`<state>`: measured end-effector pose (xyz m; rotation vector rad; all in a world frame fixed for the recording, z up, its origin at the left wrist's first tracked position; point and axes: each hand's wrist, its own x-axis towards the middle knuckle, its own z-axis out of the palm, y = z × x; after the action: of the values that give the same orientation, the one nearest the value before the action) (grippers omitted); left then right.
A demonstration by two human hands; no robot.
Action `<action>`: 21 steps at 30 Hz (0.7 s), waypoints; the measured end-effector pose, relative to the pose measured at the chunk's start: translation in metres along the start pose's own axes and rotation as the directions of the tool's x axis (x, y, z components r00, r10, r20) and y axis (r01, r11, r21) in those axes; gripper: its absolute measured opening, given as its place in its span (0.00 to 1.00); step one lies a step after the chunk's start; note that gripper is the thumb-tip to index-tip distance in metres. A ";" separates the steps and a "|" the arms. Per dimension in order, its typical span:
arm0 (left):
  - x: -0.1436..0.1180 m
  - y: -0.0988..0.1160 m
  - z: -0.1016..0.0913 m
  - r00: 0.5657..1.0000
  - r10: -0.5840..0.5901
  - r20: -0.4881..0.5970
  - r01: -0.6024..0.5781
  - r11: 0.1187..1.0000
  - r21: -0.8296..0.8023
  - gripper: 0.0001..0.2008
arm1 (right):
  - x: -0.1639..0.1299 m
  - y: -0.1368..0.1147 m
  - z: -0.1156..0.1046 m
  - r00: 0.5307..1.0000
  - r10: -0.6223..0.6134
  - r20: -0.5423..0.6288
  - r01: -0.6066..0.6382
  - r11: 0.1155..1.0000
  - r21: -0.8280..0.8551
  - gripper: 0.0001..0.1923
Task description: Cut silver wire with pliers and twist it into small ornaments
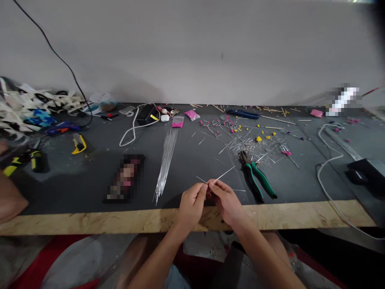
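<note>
My left hand (192, 202) and my right hand (225, 200) meet over the table's front edge, thumbs and fingertips pinched close together. Between them they grip thin metal wire (223, 175); one length sticks out up and to the right, a shorter end up and to the left. The point where the wires meet is hidden by my fingers. A bundle of straight wires (166, 164) lies to the left of my hands. Just right of them rest green-handled pliers (261, 180), jaws toward a pile of loose wire pieces (255, 149).
Small wire shapes with pink bits (216, 123), pink packets (177, 122) and a blue-handled tool (242, 114) lie farther back. At left are a yellow cutter (78, 143), a blue glue gun (63, 128) and another person's arm (12, 198). A white cable (323, 170) runs along the right.
</note>
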<state>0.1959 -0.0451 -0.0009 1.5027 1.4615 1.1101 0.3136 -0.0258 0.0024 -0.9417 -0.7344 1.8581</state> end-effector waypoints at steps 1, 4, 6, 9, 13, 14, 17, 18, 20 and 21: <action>0.000 0.000 0.000 1.000 -0.028 -0.002 0.028 0.999 -0.046 0.16 | 0.000 0.000 0.000 1.000 0.002 0.012 -0.002 1.000 0.010 0.07; 0.001 -0.001 0.002 0.994 -0.104 0.015 0.105 0.976 -0.189 0.17 | -0.001 0.001 0.001 1.000 0.001 0.020 -0.001 1.000 0.022 0.09; 0.002 -0.002 0.004 0.986 -0.156 0.049 0.164 0.936 -0.312 0.16 | 0.000 0.002 0.002 1.000 -0.002 0.017 0.002 1.000 0.027 0.10; 0.004 -0.004 0.006 0.960 -0.252 0.124 0.280 0.821 -0.498 0.15 | 0.000 0.003 0.003 1.000 -0.008 0.024 0.008 1.000 0.027 0.10; 0.004 -0.003 0.007 0.910 -0.338 0.241 0.413 0.675 -0.612 0.13 | -0.001 0.002 0.004 0.999 -0.012 0.053 0.011 1.000 0.018 0.10; 0.004 -0.002 0.006 0.908 -0.335 0.252 0.418 0.672 -0.611 0.13 | -0.001 0.002 0.004 0.998 -0.013 0.063 0.012 1.000 0.014 0.10; 0.001 -0.002 0.003 0.956 -0.246 0.159 0.292 0.836 -0.465 0.16 | 0.000 0.001 0.004 0.999 -0.023 0.049 0.024 1.000 -0.019 0.10; 0.000 -0.002 0.001 0.979 -0.174 0.109 0.202 0.914 -0.351 0.16 | 0.000 0.001 0.005 0.999 -0.029 0.026 0.029 0.999 -0.030 0.09; -0.002 -0.002 -0.001 0.998 0.030 0.054 -0.026 0.997 -0.066 0.16 | 0.000 0.000 0.005 0.999 -0.036 -0.018 0.036 0.999 -0.041 0.08; -0.003 -0.003 -0.003 0.989 0.139 0.056 -0.142 0.987 0.069 0.15 | 0.000 -0.001 0.005 0.999 -0.038 -0.031 0.037 0.999 -0.039 0.08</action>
<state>0.1925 -0.0477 -0.0031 1.6950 1.3925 1.1028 0.3095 -0.0261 0.0059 -0.9739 -0.7657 1.7979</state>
